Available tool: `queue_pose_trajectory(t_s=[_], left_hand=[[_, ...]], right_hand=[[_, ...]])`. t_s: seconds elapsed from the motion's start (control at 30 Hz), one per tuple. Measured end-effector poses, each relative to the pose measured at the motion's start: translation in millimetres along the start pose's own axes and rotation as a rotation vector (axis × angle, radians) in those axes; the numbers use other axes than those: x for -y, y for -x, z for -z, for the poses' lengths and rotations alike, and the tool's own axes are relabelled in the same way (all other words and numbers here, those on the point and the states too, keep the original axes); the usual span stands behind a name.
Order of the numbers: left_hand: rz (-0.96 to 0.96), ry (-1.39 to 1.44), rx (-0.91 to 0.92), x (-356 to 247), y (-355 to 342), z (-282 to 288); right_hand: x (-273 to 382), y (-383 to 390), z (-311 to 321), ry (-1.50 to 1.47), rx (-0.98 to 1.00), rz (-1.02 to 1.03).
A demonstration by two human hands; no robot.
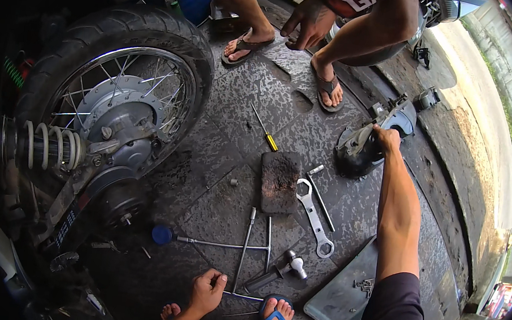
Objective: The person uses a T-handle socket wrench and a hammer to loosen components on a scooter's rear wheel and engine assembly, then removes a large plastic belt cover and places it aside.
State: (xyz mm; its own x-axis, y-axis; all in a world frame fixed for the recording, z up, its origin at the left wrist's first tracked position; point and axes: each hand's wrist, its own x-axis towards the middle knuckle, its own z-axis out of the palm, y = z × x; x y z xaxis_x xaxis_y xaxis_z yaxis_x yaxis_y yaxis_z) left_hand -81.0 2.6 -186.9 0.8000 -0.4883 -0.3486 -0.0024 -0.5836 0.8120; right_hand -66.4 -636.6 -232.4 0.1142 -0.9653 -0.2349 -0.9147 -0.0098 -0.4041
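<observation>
At the right, my right arm reaches far out, and my right hand (387, 138) grips the edge of a black and grey engine cover (357, 147) on the floor. Close to my feet, my left hand (207, 291) is closed, its fingers curled in; what they hold, if anything, is hidden. Beside it lie T-handle wrenches (245, 244) and a ball-peen hammer (297, 265). Farther off are a dark, worn block (279, 182), a flat ring wrench (314, 220), a thin socket wrench (322, 197) and a yellow-handled screwdriver (271, 142).
A spoked motorcycle wheel (200, 64) and coil spring (38, 144) fill the left. A grey tray (328, 312) with bolts lies under my right arm. A blue round cap (162, 234) sits near the wrenches. Another person's sandalled foot (329, 90) and hand (311, 25) are across from me.
</observation>
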Motion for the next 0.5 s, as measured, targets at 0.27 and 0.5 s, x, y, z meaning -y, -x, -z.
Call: queue_pose_trajectory(t_s=[0.27, 0.5], left_hand=[[0.042, 0.019, 0.169, -13.4, 14.9, -27.2], [0.384, 1.074, 0.635, -60.4, 38.0, -102.3]], right_hand=[[-58.6, 70.2, 52.1, -0.379, -0.035, 0.212], [-86.8, 273.3, 99.9, -1.197, 0.28, 0.273]])
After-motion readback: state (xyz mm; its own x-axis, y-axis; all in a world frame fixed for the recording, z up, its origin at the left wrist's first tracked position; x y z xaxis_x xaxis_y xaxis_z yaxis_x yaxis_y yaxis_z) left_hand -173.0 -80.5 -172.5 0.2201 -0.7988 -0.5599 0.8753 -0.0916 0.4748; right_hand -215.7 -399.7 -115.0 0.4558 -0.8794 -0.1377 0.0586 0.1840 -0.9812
